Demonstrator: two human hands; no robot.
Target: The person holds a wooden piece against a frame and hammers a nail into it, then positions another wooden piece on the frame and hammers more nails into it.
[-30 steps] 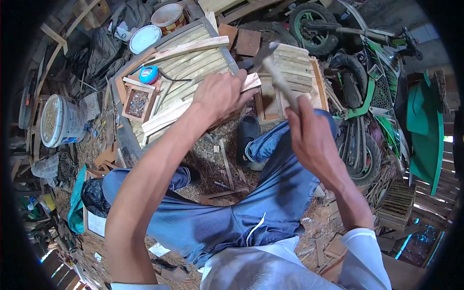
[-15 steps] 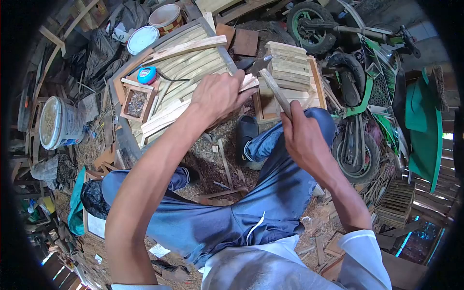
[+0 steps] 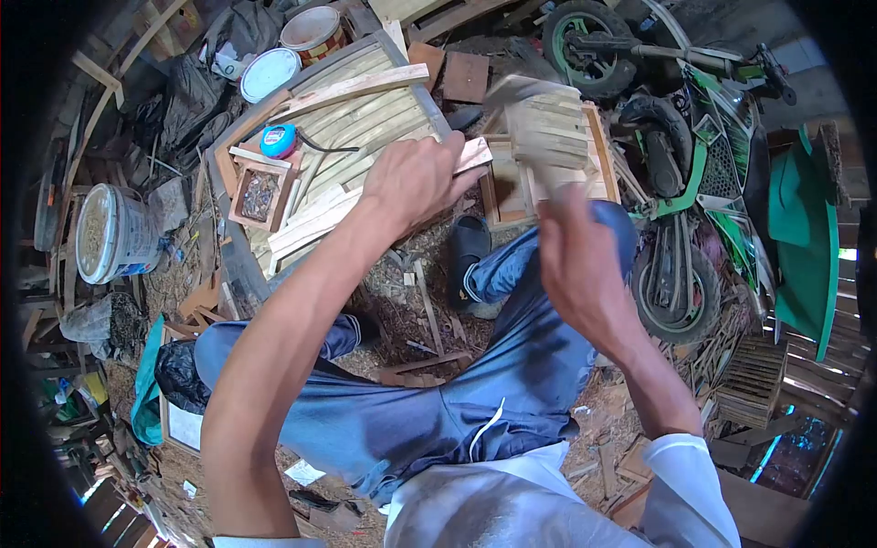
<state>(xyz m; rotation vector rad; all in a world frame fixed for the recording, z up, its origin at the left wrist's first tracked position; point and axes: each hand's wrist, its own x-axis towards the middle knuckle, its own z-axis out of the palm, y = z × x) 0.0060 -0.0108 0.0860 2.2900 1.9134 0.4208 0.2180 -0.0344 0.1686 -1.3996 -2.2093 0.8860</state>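
Observation:
My left hand (image 3: 409,181) is closed over a pale wooden strip (image 3: 473,155), whose end sticks out past the fingers to the right. It is above the slatted work surface (image 3: 388,110). My right hand (image 3: 577,256) grips the handle of a hammer over my knee. The hammer (image 3: 517,89) is smeared by motion, its head in front of a stack of pale slats (image 3: 562,137). Those slats lie in a wooden frame (image 3: 598,146). Left of my left hand are a blue tape measure (image 3: 278,141) and a small wooden box (image 3: 239,217) holding small dark bits.
A green motorbike (image 3: 699,169) stands on the right, beside a green plastic sheet or chair (image 3: 804,247). White buckets (image 3: 114,233) are at the left. Scrap wood and shavings cover the ground between my legs. A wooden slatted crate (image 3: 749,384) sits lower right.
The hammer in my right hand has swung up and its head has shifted toward the stacked slats, now blurred. My left hand stays on the wooden strip in about the same place.

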